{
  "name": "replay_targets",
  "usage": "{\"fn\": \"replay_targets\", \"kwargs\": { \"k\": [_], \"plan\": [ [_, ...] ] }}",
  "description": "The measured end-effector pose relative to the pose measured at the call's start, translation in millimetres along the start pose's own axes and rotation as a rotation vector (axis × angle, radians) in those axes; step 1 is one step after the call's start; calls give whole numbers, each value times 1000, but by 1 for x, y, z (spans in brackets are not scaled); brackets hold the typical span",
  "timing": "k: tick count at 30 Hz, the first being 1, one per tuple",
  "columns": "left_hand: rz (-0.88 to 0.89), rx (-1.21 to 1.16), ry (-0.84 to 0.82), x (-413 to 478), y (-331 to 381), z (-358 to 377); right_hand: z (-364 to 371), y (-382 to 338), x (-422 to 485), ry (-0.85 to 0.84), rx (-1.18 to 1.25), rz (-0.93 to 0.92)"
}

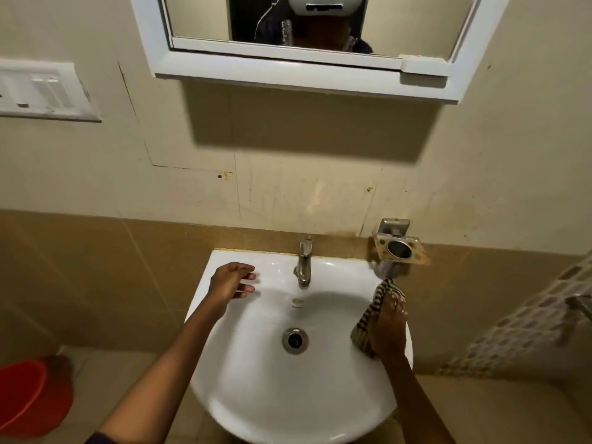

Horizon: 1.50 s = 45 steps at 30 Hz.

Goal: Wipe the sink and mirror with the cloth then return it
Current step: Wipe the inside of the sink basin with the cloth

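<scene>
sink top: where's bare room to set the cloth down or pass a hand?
Free: the bowl front, between the drain and the sink's near rim; also the strip between the tap and the left hand. Crowded: the right rim, where the right hand presses the striped cloth, just under the wall holder.

Sink, the landmark: tap at its back rim, drain in the bowl. My left hand on its back-left ledge; my right hand on the cloth at its right rim. Holder behind-right. Mirror above. Switch panel upper left. Bucket lower left.
</scene>
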<state>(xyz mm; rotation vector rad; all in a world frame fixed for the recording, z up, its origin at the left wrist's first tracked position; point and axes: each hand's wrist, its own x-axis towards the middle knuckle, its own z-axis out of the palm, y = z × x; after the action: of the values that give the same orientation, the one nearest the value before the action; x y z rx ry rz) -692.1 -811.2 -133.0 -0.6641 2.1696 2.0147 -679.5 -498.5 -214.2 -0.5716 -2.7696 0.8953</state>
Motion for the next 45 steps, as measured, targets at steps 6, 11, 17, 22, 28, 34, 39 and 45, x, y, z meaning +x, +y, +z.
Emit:
{"fn": "replay_targets", "kwargs": {
  "k": [6, 11, 17, 22, 28, 34, 39, 45],
  "plan": [
    [-13, 6, -5, 14, 4, 9, 31, -16, 31, 13, -32, 106],
    [2, 5, 48, 24, 6, -14, 44, -45, 67, 69, -17, 16],
    [-35, -5, 148, 35, -2, -41, 107, -84, 66, -168, 21, -87],
    [-30, 3, 87, 37, 6, -21, 113, -82, 52, -302, 50, -444],
    [17, 34, 28, 42, 21, -15, 100, -65, 18, -210, 218, -454],
    [-26, 74, 72, 44, 13, -35, 108, -94, -25, -294, 339, -308],
    [-56, 120, 83, 47, 0, -46, 153, -102, -19, -285, 0, -698],
    [-42, 129, 92, 49, -2, -82, 176, -182, -3, -120, -9, -278]
  ]
}}
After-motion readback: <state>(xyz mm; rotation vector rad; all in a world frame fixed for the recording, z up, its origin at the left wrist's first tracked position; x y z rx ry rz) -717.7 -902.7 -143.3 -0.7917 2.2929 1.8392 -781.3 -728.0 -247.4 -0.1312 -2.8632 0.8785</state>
